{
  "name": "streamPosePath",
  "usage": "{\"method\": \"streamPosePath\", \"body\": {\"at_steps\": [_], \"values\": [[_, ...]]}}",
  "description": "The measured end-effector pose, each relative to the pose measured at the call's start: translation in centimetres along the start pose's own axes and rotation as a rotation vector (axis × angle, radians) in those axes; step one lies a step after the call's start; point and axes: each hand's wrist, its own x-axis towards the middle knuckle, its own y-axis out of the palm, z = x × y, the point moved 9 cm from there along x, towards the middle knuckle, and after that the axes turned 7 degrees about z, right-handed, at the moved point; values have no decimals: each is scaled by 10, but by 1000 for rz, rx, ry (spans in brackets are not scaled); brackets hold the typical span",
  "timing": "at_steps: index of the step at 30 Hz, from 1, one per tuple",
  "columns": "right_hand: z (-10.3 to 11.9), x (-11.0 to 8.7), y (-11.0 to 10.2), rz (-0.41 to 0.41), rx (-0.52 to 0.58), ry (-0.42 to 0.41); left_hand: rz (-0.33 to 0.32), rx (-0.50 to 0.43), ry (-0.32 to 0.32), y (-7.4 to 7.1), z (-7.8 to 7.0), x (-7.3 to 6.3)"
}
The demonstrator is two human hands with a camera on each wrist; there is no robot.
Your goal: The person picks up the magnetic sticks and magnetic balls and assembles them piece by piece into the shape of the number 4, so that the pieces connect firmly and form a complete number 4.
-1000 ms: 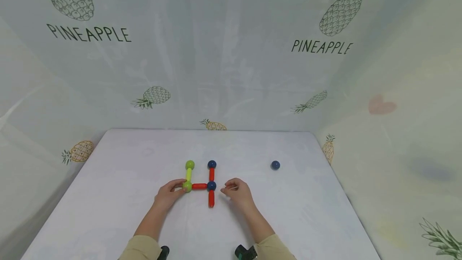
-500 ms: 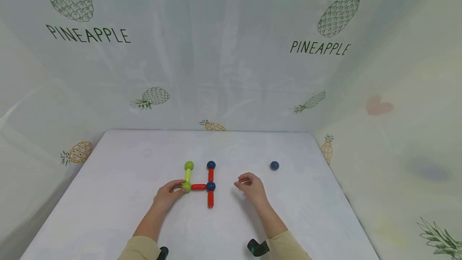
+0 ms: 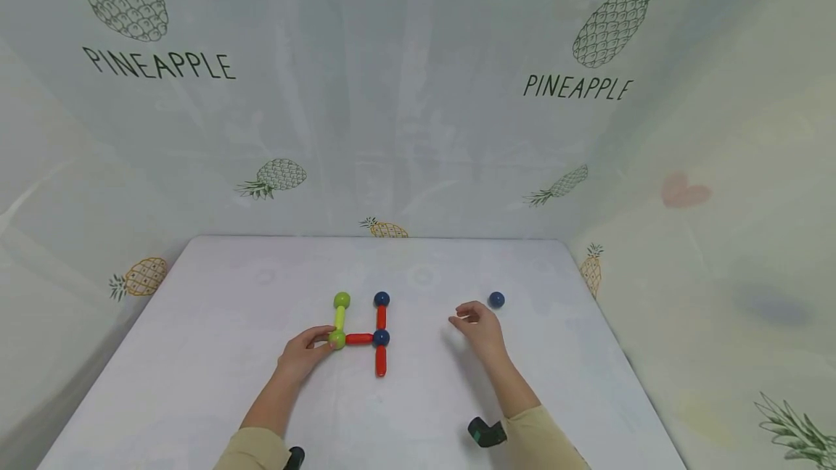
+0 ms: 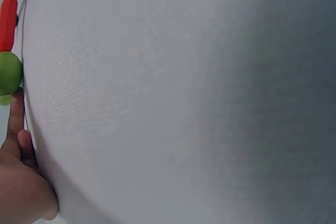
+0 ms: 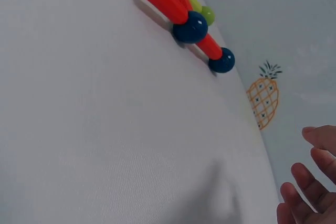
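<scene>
A ball-and-rod construction lies on the table in the head view. My left hand (image 3: 302, 355) pinches its near green ball (image 3: 337, 340) between thumb and fingers. From this ball a lime rod (image 3: 339, 318) runs to a far green ball (image 3: 342, 300), and a red rod (image 3: 359, 339) leads across to a blue ball (image 3: 382, 338). Two more red rods join that blue ball; the far one ends in another blue ball (image 3: 382, 299), the near one (image 3: 381, 362) has a bare end. Holding nothing, my right hand (image 3: 483, 328) hovers with loosely bent fingers just short of a loose blue ball (image 3: 497, 299).
The white table (image 3: 261, 267) has its back edge against a curtain (image 3: 418, 129) printed with pineapples. More curtain hangs at both sides. A dark wrist camera (image 3: 486, 432) sits by the right sleeve.
My right hand has moved right and away from me, from beside the construction to near the loose blue ball. The left hand keeps its pinch on the green ball.
</scene>
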Motion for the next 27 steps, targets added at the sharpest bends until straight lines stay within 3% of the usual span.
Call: {"method": "streamPosePath", "body": {"at_steps": [18, 27], "values": [[-28, 13, -35, -123, -43, 41, 0, -15, 7, 0, -3, -2], [-40, 17, -46, -150, 5, 86, 1, -66, 30, 1, -1, 0]]}}
